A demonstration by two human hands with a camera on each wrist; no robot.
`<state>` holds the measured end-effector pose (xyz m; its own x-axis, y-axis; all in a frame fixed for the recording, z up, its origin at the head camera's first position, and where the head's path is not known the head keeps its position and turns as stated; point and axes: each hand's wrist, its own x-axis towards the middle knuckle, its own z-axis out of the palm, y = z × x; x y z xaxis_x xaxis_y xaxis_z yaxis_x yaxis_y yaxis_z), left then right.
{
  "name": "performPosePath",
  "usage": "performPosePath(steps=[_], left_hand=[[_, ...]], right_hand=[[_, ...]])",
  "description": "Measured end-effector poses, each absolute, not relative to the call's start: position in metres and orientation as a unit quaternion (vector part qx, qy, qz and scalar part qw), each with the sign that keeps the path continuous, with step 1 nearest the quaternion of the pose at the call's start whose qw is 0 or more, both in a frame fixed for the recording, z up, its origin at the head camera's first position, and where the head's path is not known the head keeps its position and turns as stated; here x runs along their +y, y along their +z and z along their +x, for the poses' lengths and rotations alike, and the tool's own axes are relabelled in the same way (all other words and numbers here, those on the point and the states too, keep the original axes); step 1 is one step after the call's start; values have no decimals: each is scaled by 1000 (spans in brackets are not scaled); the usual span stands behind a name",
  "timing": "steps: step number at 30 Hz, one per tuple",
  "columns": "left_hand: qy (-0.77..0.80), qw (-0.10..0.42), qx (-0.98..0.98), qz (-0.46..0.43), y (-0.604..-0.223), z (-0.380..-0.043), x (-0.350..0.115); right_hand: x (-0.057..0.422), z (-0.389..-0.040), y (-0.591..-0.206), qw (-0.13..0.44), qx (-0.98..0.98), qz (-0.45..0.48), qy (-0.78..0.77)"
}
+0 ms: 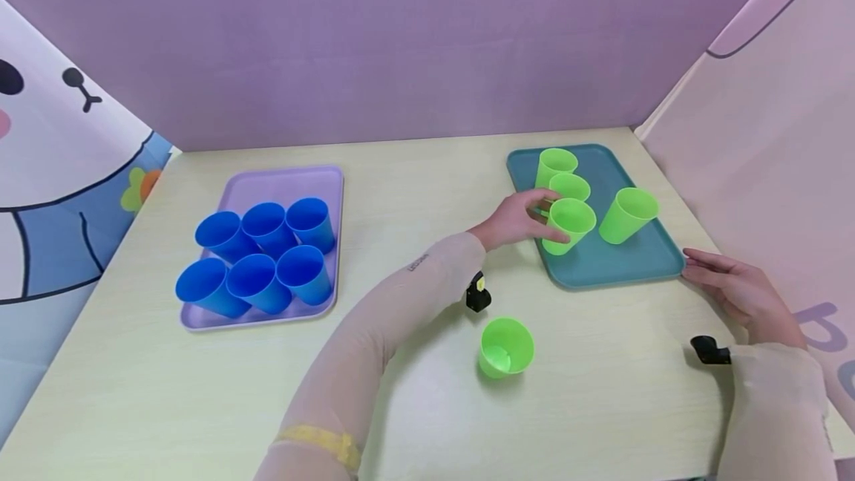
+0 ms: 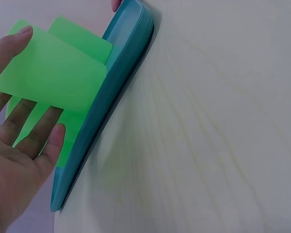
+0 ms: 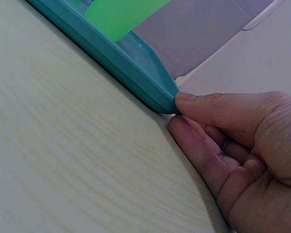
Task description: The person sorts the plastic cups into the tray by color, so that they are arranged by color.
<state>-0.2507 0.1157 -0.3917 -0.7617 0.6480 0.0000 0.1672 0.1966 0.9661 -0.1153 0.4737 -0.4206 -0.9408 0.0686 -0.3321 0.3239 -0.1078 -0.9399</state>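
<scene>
My left hand (image 1: 511,223) holds the nearest green cup (image 1: 573,218) on the teal tray (image 1: 614,273). In the left wrist view, the thumb lies on one side of this green cup (image 2: 63,68) and the fingers reach round the other. Right behind it stand a second green cup (image 1: 576,185) and a third green cup (image 1: 557,160) in a row. Another green cup (image 1: 626,217) stands apart on the tray's right side. At the tray's near right corner, my right hand (image 1: 741,295) pinches the rim, with thumb (image 3: 208,104) and forefinger meeting there.
One upright green cup (image 1: 505,347) stands on the table (image 1: 427,407) in front of the tray. To the left, a lilac tray (image 1: 280,182) bears several blue cups (image 1: 259,282) in two rows. A purple backdrop (image 1: 401,43) rises behind the table.
</scene>
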Motion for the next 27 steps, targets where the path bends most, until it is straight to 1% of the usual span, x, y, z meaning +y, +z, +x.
performPosePath(steps=[10, 27], left_hand=[[584, 199, 741, 264, -397, -255, 117], [592, 187, 747, 237, -401, -261, 123]], right_hand=[[475, -116, -423, 86, 647, 139, -745], [473, -116, -422, 83, 658, 150, -733]])
